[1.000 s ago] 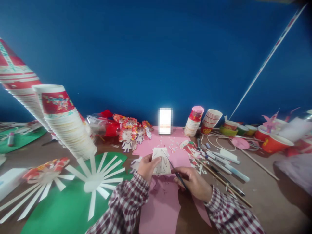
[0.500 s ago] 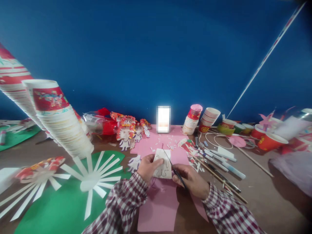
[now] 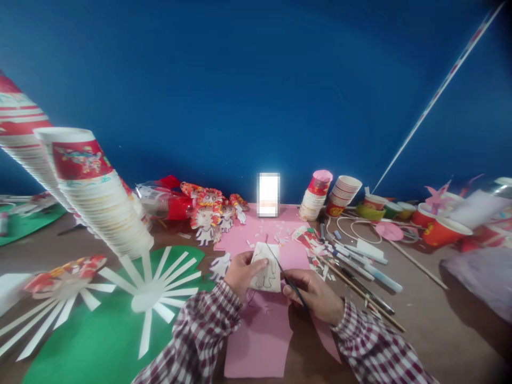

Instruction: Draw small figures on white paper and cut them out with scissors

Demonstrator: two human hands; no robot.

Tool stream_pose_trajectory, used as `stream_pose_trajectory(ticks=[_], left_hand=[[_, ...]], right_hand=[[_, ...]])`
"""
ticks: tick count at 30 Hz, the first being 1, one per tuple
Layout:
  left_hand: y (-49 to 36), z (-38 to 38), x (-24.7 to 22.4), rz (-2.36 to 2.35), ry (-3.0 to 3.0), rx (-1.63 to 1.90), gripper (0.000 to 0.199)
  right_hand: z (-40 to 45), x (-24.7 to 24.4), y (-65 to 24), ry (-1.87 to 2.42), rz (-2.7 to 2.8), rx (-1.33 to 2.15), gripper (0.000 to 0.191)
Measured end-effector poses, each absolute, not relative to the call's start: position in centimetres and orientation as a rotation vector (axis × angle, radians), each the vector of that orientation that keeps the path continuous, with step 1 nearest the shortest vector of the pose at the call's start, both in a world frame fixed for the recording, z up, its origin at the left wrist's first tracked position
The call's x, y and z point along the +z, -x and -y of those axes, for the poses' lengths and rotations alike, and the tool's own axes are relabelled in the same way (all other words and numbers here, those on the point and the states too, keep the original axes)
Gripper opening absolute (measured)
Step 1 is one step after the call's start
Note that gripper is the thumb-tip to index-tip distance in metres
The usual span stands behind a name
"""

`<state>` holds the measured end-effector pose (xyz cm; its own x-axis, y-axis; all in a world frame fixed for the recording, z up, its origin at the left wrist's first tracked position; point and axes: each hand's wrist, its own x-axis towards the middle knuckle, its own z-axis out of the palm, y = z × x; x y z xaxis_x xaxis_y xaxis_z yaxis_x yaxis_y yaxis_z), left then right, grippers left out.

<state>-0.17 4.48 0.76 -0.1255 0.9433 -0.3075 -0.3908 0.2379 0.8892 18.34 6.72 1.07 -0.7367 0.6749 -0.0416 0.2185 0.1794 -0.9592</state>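
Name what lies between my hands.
The head view shows white paper with a drawn figure, held by your left hand, and a slim dark tool in your right hand; pink paper lies beneath.

Drawn paper (image 3: 268, 276): left edge partly hidden by the left hand (image 3: 242, 274). Dark tool (image 3: 295, 290) at its right: grip largely covered by the right hand (image 3: 316, 296); exact type unconfirmed. Bright rectangle (image 3: 268, 194) beyond the drawn paper: pixelated, unreadable. Far left of the drawn paper: rear cup stack (image 3: 22, 125) cut off by the frame, partly behind the front cup stack (image 3: 100, 197). Far right of it: plastic bag (image 3: 482, 277) blurred, cut off.
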Motion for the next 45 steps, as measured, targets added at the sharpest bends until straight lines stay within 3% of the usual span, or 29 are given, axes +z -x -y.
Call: stream_pose_trajectory(ticks=[18, 30, 45], left_hand=[[0.48, -4.46, 1.34, -1.199, -0.66, 1.239, 0.043], [0.47, -4.38, 1.08, -1.177, -0.688, 1.203, 0.041], [0.51, -4.33, 1.13, -1.174, -0.685, 1.189, 0.039]], right_hand=[[-6.72, 0.82, -18.22, 0.876, 2.073, 1.564, 0.026], [-6.85, 1.1, -18.19, 0.82, 2.076, 1.561, 0.038], [-6.72, 1.13, -18.29, 0.85, 2.068, 1.599, 0.033]])
